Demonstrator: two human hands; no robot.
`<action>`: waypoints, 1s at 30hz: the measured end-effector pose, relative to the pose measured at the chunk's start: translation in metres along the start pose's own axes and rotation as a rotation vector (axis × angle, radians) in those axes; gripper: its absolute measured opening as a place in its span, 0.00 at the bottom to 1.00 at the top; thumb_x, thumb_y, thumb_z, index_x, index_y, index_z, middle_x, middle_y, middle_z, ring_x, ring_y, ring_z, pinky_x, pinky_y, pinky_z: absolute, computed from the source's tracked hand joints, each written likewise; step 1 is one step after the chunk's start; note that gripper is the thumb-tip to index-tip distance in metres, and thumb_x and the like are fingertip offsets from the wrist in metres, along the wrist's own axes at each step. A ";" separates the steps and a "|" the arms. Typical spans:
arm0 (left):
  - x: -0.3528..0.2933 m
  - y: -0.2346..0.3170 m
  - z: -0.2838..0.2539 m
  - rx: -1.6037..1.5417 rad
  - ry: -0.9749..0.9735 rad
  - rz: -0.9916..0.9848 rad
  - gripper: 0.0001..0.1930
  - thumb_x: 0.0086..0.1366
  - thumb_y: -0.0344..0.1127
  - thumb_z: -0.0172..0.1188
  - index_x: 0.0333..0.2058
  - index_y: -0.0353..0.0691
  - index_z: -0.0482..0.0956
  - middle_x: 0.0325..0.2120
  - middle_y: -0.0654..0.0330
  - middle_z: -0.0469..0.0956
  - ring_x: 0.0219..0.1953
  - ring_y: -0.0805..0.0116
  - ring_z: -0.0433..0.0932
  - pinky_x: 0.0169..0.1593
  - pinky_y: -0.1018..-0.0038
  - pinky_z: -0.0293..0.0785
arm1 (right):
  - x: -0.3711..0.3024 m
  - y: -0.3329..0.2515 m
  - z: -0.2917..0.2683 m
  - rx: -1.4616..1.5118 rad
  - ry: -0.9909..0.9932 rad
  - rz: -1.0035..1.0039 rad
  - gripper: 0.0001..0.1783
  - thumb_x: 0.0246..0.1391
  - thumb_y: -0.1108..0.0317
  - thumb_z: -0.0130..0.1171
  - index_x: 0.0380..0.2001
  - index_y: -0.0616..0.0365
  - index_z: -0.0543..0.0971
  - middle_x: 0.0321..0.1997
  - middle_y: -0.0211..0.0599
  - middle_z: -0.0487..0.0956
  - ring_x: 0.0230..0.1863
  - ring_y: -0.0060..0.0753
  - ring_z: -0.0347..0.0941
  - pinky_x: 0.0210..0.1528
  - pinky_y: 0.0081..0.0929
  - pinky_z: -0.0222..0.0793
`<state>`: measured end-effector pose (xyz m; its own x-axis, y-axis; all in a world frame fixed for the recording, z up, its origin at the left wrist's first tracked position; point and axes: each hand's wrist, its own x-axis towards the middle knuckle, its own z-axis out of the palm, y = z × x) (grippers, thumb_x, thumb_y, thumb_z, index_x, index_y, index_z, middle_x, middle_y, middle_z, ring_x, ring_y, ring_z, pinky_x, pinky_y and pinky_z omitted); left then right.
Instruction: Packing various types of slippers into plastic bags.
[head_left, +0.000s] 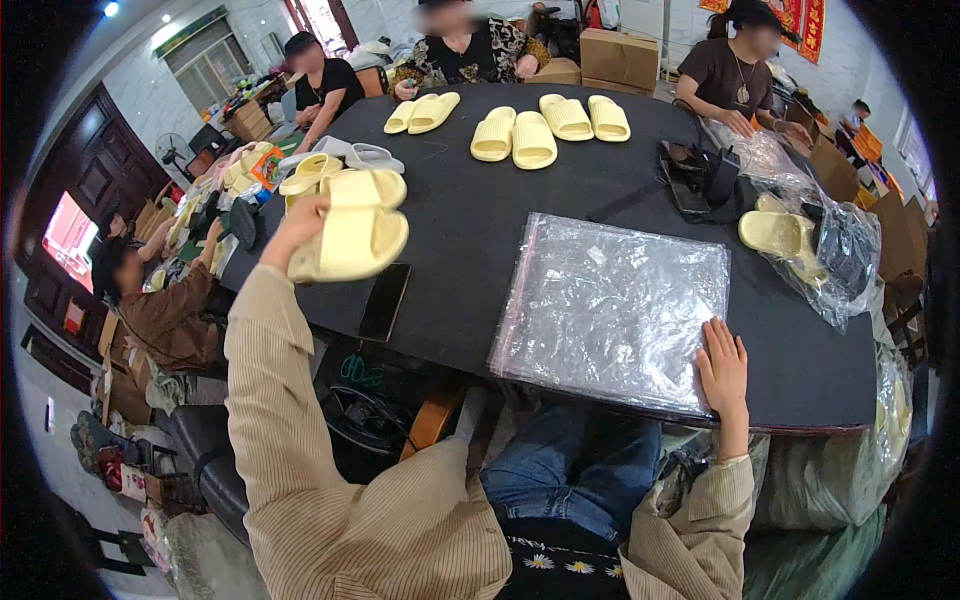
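A pair of pale yellow slide slippers (356, 236) is in my left hand (300, 228), held at the table's left side with the fingers closed on their edge. My right hand (724, 372) lies flat, fingers stretched, on the right edge of a stack of clear plastic bags (612, 312) near the front of the table. A dark phone (385, 303) rests just below the held slippers. Behind them are another yellow slipper (310, 173) and a pair of grey slippers (365, 157).
More yellow slippers (533, 140) stand in pairs across the far side of the black table (450, 210). Black sandals (697, 180) and a yellow slipper with plastic wrap (775, 232) lie at the right. Several people sit around the table; cardboard boxes (618, 60) are behind.
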<state>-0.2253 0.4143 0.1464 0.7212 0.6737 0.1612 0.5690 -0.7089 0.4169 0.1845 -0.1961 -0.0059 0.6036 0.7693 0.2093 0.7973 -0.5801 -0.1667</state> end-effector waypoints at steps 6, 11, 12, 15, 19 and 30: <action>0.085 -0.039 -0.055 0.142 0.875 0.036 0.35 0.55 0.32 0.62 0.61 0.29 0.63 0.52 0.39 0.74 0.53 0.47 0.75 0.55 0.63 0.71 | 0.006 -0.005 0.000 0.045 0.026 -0.006 0.29 0.64 0.54 0.42 0.64 0.55 0.65 0.70 0.39 0.62 0.72 0.36 0.53 0.72 0.44 0.41; 0.102 0.057 0.059 -0.162 0.739 0.392 0.35 0.59 0.31 0.63 0.63 0.31 0.61 0.63 0.46 0.62 0.67 0.52 0.59 0.68 0.64 0.54 | 0.012 -0.009 -0.001 0.043 0.021 -0.029 0.29 0.64 0.52 0.43 0.63 0.55 0.67 0.69 0.39 0.64 0.72 0.36 0.54 0.72 0.43 0.43; 0.089 0.109 0.098 -0.169 0.640 0.397 0.34 0.59 0.30 0.63 0.63 0.33 0.62 0.63 0.47 0.62 0.66 0.52 0.59 0.68 0.63 0.54 | 0.009 -0.003 0.001 0.041 0.020 -0.013 0.29 0.64 0.52 0.43 0.62 0.54 0.67 0.69 0.39 0.64 0.72 0.35 0.54 0.72 0.42 0.43; 0.004 0.262 0.163 -0.172 0.156 0.658 0.27 0.57 0.31 0.63 0.57 0.36 0.70 0.62 0.47 0.65 0.66 0.49 0.60 0.68 0.58 0.53 | 0.001 0.005 0.000 0.047 0.050 0.010 0.29 0.64 0.50 0.43 0.62 0.54 0.67 0.69 0.40 0.64 0.72 0.36 0.54 0.71 0.44 0.44; -0.077 0.345 0.245 0.055 -0.164 0.822 0.32 0.65 0.47 0.56 0.64 0.43 0.62 0.67 0.47 0.56 0.70 0.45 0.51 0.70 0.47 0.42 | 0.004 0.004 0.001 0.063 0.087 -0.014 0.32 0.63 0.46 0.43 0.64 0.52 0.66 0.70 0.41 0.62 0.72 0.38 0.53 0.71 0.46 0.45; -0.100 0.351 0.306 0.229 -0.267 0.543 0.39 0.64 0.56 0.52 0.68 0.41 0.56 0.69 0.48 0.51 0.71 0.46 0.46 0.67 0.38 0.32 | 0.000 0.002 0.010 0.109 0.133 -0.029 0.33 0.64 0.43 0.41 0.61 0.55 0.68 0.69 0.49 0.62 0.72 0.46 0.53 0.71 0.51 0.43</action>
<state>0.0234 0.0337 0.0026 0.9868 0.1523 0.0551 0.1440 -0.9807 0.1326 0.1857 -0.1949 -0.0156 0.5819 0.7388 0.3400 0.8131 -0.5204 -0.2609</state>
